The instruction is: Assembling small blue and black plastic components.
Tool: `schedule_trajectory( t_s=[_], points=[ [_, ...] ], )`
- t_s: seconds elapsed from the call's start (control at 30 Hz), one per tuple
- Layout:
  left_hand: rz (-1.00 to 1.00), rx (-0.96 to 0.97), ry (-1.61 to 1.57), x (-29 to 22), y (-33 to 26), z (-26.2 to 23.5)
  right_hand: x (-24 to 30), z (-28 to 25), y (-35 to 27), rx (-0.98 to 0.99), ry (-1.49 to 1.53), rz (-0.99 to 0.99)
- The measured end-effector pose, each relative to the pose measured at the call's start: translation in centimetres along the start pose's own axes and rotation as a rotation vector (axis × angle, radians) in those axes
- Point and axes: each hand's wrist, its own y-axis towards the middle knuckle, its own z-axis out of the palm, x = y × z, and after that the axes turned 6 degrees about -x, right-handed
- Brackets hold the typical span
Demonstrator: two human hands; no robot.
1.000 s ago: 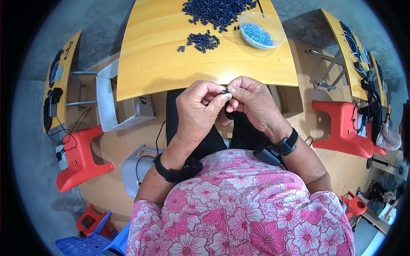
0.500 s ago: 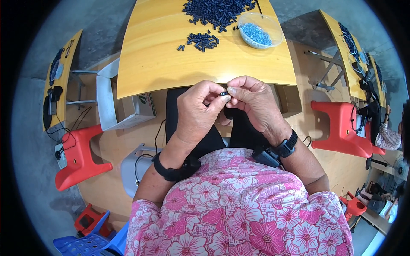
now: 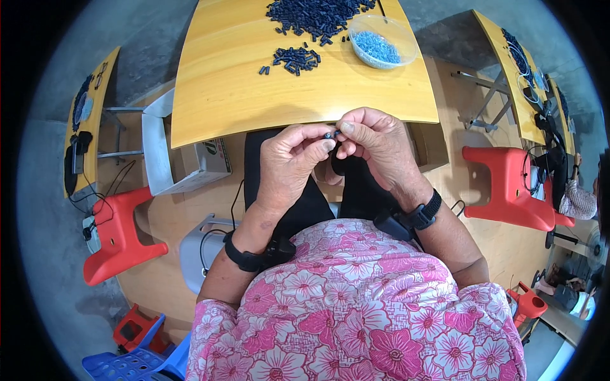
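Note:
My left hand (image 3: pixel 283 162) and my right hand (image 3: pixel 379 149) meet fingertip to fingertip over my lap, just off the table's near edge. Between my left thumb and forefinger is a small dark tube piece (image 3: pixel 328 135), its end showing. My right thumb and forefinger pinch another tiny dark bit (image 3: pixel 337 133) right beside it; its kind is too small to make out. On the table lie a small group of dark tube pieces (image 3: pixel 297 60) and a bigger heap of them (image 3: pixel 311 18). A clear round bowl (image 3: pixel 406 56) there holds small light-blue pieces (image 3: pixel 376 47).
The yellow wooden table (image 3: pixel 235 89) stands before me. An open cardboard box (image 3: pixel 159 149) is at its left, red stools (image 3: pixel 124 235) (image 3: pixel 502 187) on both sides. Other tables (image 3: pixel 101 108) (image 3: pixel 502 70) carry dark pieces and cables. A blue plastic chair (image 3: pixel 121 365) is at lower left.
Earlier, one dark piece showed between both hands' fingertips; now a dark bit shows at each hand's fingertips, with a slight gap. The whole view has shifted a little.

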Motion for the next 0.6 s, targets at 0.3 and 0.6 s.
schedule_trajectory(
  t_s=[0.3,0.6],
  points=[
    [-0.024,0.025,-0.058,-0.06,0.02,0.03,0.35,-0.22,0.20,0.022,-0.099,-0.080],
    [0.016,0.017,-0.022,-0.04,0.02,-0.11,0.28,-0.24,0.48,0.036,-0.091,-0.041]
  ],
)
